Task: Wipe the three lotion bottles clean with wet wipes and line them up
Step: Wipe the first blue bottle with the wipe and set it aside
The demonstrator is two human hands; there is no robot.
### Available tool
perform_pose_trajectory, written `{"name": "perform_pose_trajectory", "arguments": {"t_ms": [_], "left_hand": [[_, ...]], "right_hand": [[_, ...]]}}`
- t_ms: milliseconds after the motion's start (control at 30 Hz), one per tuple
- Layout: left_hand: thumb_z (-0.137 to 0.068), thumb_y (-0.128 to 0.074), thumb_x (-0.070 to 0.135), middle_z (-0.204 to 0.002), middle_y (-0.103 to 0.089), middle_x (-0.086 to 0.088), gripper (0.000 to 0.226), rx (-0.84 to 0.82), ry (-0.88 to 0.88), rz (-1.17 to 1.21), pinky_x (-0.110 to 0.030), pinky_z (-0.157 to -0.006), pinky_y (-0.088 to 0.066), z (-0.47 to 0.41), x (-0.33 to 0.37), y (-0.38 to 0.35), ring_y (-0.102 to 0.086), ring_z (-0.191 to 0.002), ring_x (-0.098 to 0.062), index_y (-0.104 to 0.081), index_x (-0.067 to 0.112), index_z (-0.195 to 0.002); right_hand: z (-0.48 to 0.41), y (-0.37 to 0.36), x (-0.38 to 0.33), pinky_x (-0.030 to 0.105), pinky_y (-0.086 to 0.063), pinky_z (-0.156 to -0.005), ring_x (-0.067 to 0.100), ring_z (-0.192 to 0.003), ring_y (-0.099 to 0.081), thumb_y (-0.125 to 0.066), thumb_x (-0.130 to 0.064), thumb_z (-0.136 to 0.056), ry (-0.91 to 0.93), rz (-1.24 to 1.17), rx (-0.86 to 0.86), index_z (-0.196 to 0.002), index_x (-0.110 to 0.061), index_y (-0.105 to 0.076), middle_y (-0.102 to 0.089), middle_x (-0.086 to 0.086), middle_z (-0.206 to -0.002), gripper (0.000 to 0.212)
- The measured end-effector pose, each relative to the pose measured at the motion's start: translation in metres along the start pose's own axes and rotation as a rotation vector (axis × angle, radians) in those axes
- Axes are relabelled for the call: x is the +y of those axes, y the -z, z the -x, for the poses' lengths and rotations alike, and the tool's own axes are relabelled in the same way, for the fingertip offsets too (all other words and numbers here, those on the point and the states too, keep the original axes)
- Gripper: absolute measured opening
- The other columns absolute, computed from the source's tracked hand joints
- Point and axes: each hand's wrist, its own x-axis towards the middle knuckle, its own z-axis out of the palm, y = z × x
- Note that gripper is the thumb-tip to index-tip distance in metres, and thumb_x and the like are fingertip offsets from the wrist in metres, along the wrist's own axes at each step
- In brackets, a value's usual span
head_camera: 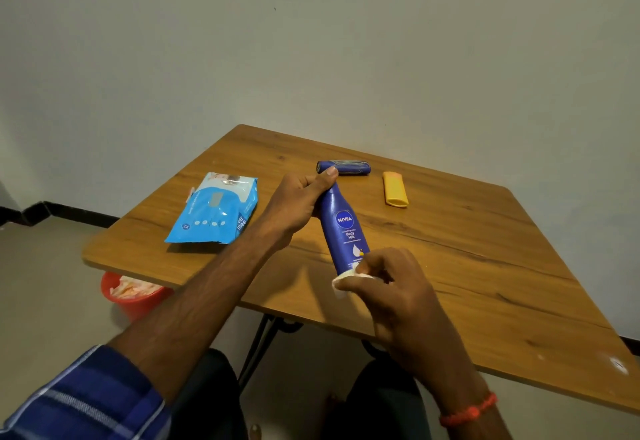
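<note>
My left hand (298,200) grips the cap end of a dark blue lotion bottle (343,228), holding it tilted above the wooden table (485,266). At the bottle's lower end, my right hand (391,287) presses a folded white wet wipe (341,282) against it. A second blue bottle (349,167) lies on its side near the table's far edge. To its right, a yellow bottle (394,188) also lies flat.
A blue wet wipes pack (216,209) lies on the table's left part. A red bucket (130,296) with crumpled wipes sits on the floor under the table's left edge. A wall stands close behind the table.
</note>
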Motion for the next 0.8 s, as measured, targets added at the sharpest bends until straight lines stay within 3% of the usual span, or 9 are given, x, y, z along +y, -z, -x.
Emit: {"name": "perform_pose_trajectory", "arguments": {"t_ms": [67,133,233,433,567,667,800], "left_hand": [[-0.095,-0.054,0.048,-0.085,-0.073,-0.008,0.044,0.024,0.006,0.023,-0.031,-0.076,-0.056,-0.001,-0.004,-0.003,-0.072,-0.081,-0.019,-0.064,0.004,-0.093],[-0.095,-0.053,0.051,-0.088,-0.074,-0.013,0.053,0.064,0.007,0.045,-0.036,-0.080,-0.056,0.000,-0.006,-0.008,-0.073,-0.082,-0.022,-0.063,-0.001,-0.098],[-0.095,-0.050,0.054,-0.082,-0.072,-0.011,0.047,0.117,0.007,0.080,-0.037,-0.080,-0.056,0.002,-0.009,-0.017,-0.072,-0.078,-0.025,-0.062,0.009,-0.089],[-0.096,-0.055,0.045,-0.081,-0.067,-0.007,0.034,0.202,0.204,0.296,-0.036,-0.074,-0.056,0.001,-0.012,-0.021,-0.068,-0.074,-0.020,-0.058,0.012,-0.092],[-0.096,-0.058,0.041,-0.087,-0.069,-0.009,0.032,0.226,0.371,0.421,-0.044,-0.087,-0.058,0.003,-0.017,-0.023,-0.069,-0.077,-0.020,-0.056,0.011,-0.104],[-0.095,-0.059,0.041,-0.091,-0.069,-0.012,0.029,0.238,0.437,0.467,-0.049,-0.093,-0.055,0.003,-0.020,-0.023,-0.069,-0.083,-0.023,-0.055,0.013,-0.100],[-0.093,-0.063,0.041,-0.094,-0.068,-0.011,0.034,0.238,0.454,0.514,-0.049,-0.094,-0.055,0.004,-0.019,-0.019,-0.069,-0.089,-0.025,-0.056,0.012,-0.108]], "right_hand": [[0.005,0.006,0.006,0.023,-0.053,-0.079,0.019,-0.114,-0.051,-0.056,-0.043,-0.096,-0.087,-0.122,0.089,-0.118,-0.027,-0.066,-0.055,0.002,-0.114,0.029],[0.004,0.007,0.010,0.019,-0.053,-0.076,0.017,-0.113,-0.053,-0.062,-0.026,-0.093,-0.188,-0.222,0.181,-0.115,-0.026,-0.069,-0.057,0.001,-0.109,0.023],[-0.002,0.006,0.008,0.013,-0.047,-0.073,0.010,-0.104,-0.057,-0.064,-0.021,-0.090,-0.309,-0.310,0.296,-0.112,-0.029,-0.070,-0.060,-0.004,-0.100,0.024],[-0.005,-0.002,-0.013,0.027,-0.058,-0.075,0.012,-0.111,-0.060,-0.063,-0.022,-0.087,-0.430,-0.519,0.554,-0.111,-0.031,-0.068,-0.062,-0.002,-0.107,0.027],[-0.008,-0.004,-0.019,0.019,-0.053,-0.081,0.008,-0.107,-0.058,-0.067,-0.016,-0.088,-0.285,-0.278,0.590,-0.114,-0.022,-0.068,-0.063,0.006,-0.106,0.026],[-0.012,-0.006,-0.020,0.023,-0.050,-0.083,0.016,-0.102,-0.059,-0.071,-0.014,-0.088,-0.176,-0.121,0.534,-0.109,-0.012,-0.073,-0.067,0.008,-0.105,0.022],[-0.015,-0.004,-0.029,0.022,-0.047,-0.089,0.019,-0.102,-0.061,-0.063,-0.030,-0.096,-0.016,-0.053,0.413,-0.109,-0.009,-0.073,-0.070,0.007,-0.107,0.027]]}}
